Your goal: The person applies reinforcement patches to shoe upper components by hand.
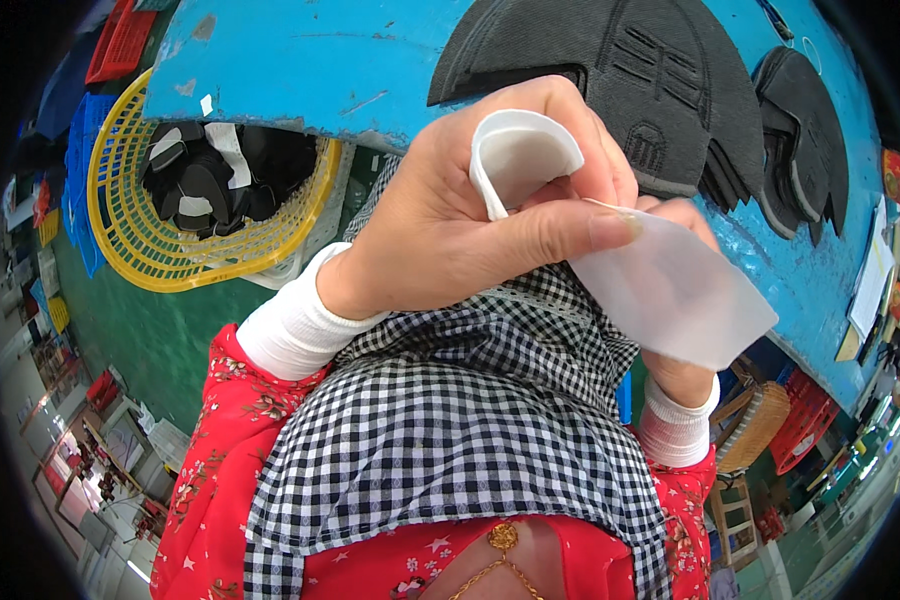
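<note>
Single head view, looking steeply down, close over hands [490,215].

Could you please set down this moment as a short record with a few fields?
Left hand: pinches the curled edge of a white sheet between thumb and fingers.
Right hand: mostly hidden behind the sheet, holding it from below.
Table: blue and scuffed, bearing stacks of black shoe soles.
Basket: yellow, at the left, holding black and white pieces.
Clothing: checked apron over a red flowered top.
</note>
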Available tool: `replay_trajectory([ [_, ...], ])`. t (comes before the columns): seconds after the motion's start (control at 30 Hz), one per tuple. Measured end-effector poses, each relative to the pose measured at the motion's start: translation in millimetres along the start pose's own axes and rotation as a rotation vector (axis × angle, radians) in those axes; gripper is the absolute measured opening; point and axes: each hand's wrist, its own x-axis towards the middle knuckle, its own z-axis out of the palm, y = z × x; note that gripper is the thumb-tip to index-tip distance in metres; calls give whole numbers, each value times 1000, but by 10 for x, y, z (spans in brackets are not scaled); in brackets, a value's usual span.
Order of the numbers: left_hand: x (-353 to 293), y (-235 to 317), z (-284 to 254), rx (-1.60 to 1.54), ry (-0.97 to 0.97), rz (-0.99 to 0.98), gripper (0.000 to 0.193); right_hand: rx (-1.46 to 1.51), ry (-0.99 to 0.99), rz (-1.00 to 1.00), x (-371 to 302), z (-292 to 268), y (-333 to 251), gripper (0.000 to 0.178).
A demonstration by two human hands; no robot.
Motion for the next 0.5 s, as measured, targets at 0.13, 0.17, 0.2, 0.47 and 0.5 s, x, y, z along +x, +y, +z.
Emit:
replay_trajectory([
  [0.13, -12, 63, 1, 80, -47, -128, 15, 8, 23, -158, 27, -20, 47, 43],
  [0.17, -21, 47, 12, 100, -35, -161, 15, -46, 21, -195, 35, -34, 50, 42],
  [0.2, -27, 29, 22, 121, -22, -195, 14, -140, -40, -266, 77, -65, 45, 33],
  [0.47, -19, -64, 69, 11, 40, -63, 12, 47, -9, -23, 8, -82, 4, 25],
  [0.5, -14, -66, 64, 39, 29, -42, 12, 48, -9, -24, 14, -74, 13, 25],
])
